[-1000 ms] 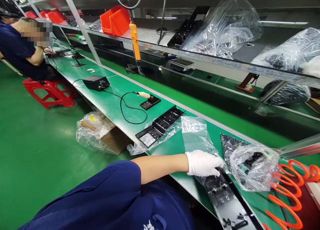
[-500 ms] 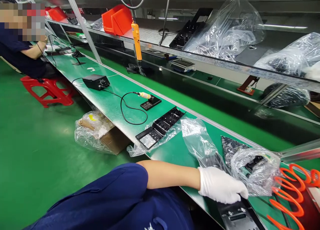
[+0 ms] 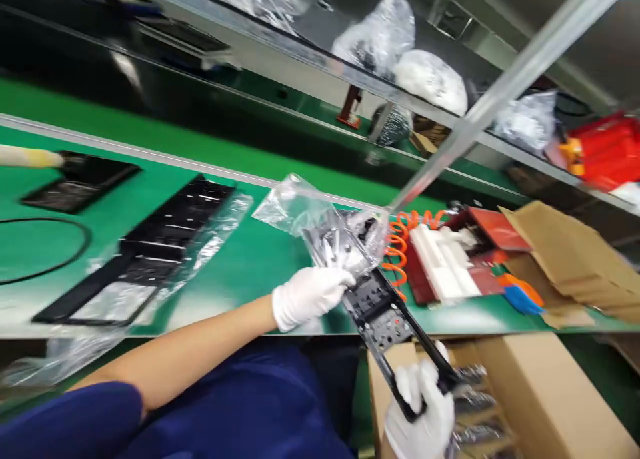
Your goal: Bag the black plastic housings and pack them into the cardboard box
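A long black plastic housing [image 3: 384,320] with an open frame at its near end slants across the bench's front edge. Its far end lies inside a clear plastic bag [image 3: 300,202]. My left hand [image 3: 313,296], in a white glove, is closed at the bag's mouth and the side of the housing. Around the near frame end is my right hand [image 3: 423,402], gloved too, with its fingers wrapped over the rim. A second black housing [image 3: 155,242] lies unfolded to the left on another clear bag [image 3: 220,226].
An open carton [image 3: 540,386] with bagged parts stands below the bench edge at right. White pieces [image 3: 445,262], a coiled orange hose [image 3: 397,246] and cardboard [image 3: 575,252] crowd the bench's right. A soldering iron [image 3: 33,157] rests at far left. A metal post [image 3: 480,119] rises at right.
My view has swung to the right. My right hand has come into view, holding the housing's frame end. The housing now shows raised over the bench edge, partly in the bag.
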`<control>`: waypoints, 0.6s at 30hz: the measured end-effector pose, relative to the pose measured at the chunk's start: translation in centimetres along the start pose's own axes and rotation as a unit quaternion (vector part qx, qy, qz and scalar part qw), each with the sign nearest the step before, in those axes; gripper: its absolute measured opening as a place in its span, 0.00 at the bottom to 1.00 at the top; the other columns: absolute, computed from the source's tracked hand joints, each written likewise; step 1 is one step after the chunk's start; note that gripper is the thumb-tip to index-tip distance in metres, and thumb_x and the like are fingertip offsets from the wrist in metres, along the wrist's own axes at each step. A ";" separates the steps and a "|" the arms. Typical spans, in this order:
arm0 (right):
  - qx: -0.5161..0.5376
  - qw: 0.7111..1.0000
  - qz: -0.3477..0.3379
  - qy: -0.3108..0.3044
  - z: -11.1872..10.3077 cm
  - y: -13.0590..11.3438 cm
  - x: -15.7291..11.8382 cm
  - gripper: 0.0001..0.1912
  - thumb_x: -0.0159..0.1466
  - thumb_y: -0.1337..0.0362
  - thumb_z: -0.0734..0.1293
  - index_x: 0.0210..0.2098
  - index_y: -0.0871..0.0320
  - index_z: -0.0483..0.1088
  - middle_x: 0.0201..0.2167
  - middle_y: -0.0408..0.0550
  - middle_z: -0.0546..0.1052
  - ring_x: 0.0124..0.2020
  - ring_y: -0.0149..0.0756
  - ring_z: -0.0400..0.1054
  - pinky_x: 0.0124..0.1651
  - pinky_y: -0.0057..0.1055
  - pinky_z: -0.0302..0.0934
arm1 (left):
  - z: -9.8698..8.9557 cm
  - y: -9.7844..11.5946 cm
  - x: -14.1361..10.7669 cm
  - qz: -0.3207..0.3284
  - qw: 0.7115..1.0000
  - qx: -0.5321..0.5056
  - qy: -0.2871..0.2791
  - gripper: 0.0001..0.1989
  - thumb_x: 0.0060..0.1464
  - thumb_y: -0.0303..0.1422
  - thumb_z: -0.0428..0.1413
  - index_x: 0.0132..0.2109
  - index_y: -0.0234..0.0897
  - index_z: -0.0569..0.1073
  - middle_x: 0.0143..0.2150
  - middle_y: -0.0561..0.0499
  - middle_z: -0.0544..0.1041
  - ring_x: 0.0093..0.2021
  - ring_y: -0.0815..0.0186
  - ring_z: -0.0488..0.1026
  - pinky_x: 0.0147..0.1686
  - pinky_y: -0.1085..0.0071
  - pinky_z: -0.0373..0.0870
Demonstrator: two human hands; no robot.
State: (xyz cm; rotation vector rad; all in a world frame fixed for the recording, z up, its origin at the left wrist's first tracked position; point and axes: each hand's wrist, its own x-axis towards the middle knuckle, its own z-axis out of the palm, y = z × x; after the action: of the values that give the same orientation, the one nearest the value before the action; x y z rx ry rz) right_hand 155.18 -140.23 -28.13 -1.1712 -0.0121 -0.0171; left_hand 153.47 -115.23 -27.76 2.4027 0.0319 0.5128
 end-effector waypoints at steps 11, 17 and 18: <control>0.019 0.996 -0.087 -0.017 2.3 1.2 -0.7 0.24 0.65 0.69 0.69 0.59 0.52 0.70 0.20 0.29 0.55 0.14 0.22 0.50 0.20 0.23 0.55 | 0.4 1.0 -0.1 0.136 0.989 -0.052 0.024 0.15 0.62 0.28 0.47 0.44 0.37 0.78 0.37 0.48 0.83 0.36 0.65 0.81 0.41 0.70 0.78; -0.029 0.995 -0.078 -0.058 3.6 2.3 -0.5 0.25 0.65 0.67 0.70 0.60 0.51 0.68 0.20 0.29 0.57 0.14 0.24 0.58 0.21 0.24 0.57 | 1.1 3.4 -0.6 0.162 0.981 -0.087 0.063 0.14 0.63 0.27 0.47 0.43 0.37 0.78 0.33 0.49 0.81 0.34 0.66 0.79 0.40 0.72 0.75; -0.019 0.995 -0.073 -0.058 3.8 2.5 -0.3 0.24 0.65 0.66 0.69 0.60 0.51 0.67 0.20 0.29 0.56 0.14 0.23 0.56 0.21 0.23 0.56 | 1.5 3.8 -0.9 0.176 0.980 -0.089 0.039 0.14 0.62 0.27 0.47 0.42 0.38 0.78 0.32 0.50 0.80 0.34 0.66 0.78 0.38 0.73 0.74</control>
State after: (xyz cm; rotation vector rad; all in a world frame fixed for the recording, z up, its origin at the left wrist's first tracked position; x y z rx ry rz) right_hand 154.91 -135.73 -28.92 -1.2056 -0.2013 -0.0794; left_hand 152.75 -119.23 -26.73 2.2187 -0.3960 0.7383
